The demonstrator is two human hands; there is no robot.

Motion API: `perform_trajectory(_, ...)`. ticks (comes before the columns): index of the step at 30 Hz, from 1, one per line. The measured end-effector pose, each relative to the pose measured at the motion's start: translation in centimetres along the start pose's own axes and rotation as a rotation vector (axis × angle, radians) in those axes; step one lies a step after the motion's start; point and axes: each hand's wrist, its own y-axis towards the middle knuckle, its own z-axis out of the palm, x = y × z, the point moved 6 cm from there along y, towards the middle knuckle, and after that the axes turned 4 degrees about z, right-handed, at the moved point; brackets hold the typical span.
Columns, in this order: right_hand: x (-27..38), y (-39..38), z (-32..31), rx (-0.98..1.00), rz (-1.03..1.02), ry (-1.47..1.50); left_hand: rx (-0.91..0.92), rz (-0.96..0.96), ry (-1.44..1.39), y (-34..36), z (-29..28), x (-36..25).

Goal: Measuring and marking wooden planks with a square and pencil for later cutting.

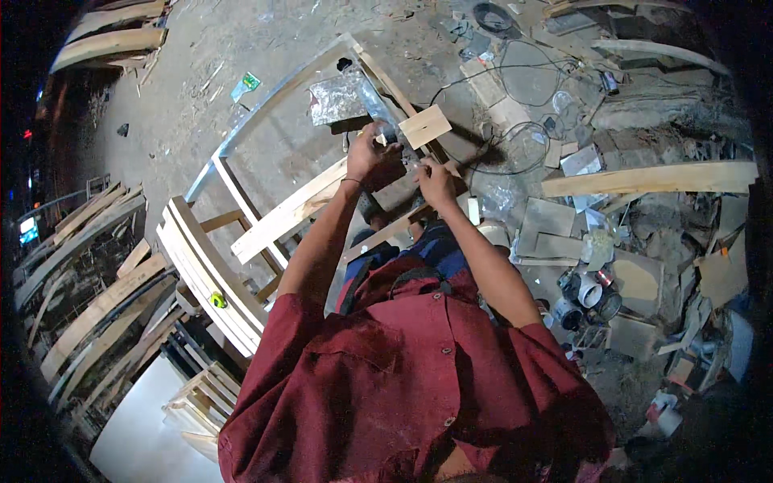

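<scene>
My left hand (366,154) is closed around a small dark and greyish thing that I cannot make out. My right hand (436,185), just right of it, has its fingers pinched together; what they hold, if anything, is too small to name. Both hands are over the far right side of a wooden frame (233,183). A pale wooden block (425,126) lies across that side, just beyond my right hand. Beyond my left hand stands a worn, whitish-grey box-like piece (338,98). A pale board (282,217) slants toward the lower left, under my left forearm.
Curved stacked wood pieces (211,270) bear a yellow-green tape measure (217,299) on the left. Black cable (515,101) snakes over the floor at far right. Board scraps, cans (590,291) and a long plank (648,179) clutter the right. More curved timber (105,322) lies at left.
</scene>
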Motion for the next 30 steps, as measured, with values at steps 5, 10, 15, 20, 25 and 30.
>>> perform_trajectory(5, 1.4, -0.8, -0.1, -0.021, 0.158, 0.095, -0.016, -0.015, 0.167, -0.4, -0.1, 0.4)
perform_trajectory(10, 2.2, -1.1, 0.1, 0.076, 0.204, 0.037, -0.004, 0.008, 0.157, -0.5, -0.7, -0.1)
perform_trajectory(15, 2.6, -1.6, 0.8, 0.001, 0.128, 0.007, -0.021, -0.002, 0.170, -1.2, -1.5, 0.1)
perform_trajectory(20, 2.3, -1.7, 2.1, -0.004, 0.134, 0.001, 0.001, -0.084, 0.125, -1.9, -2.0, 0.6)
perform_trajectory(25, 2.8, -1.9, 2.3, -0.050, 0.089, -0.007, 0.033, -0.155, 0.066, -2.3, -2.2, 0.9)
perform_trajectory(30, 2.9, -2.0, 2.4, -0.031, 0.091, -0.010, 0.019, -0.026, 0.132, -2.2, -2.3, 0.8)
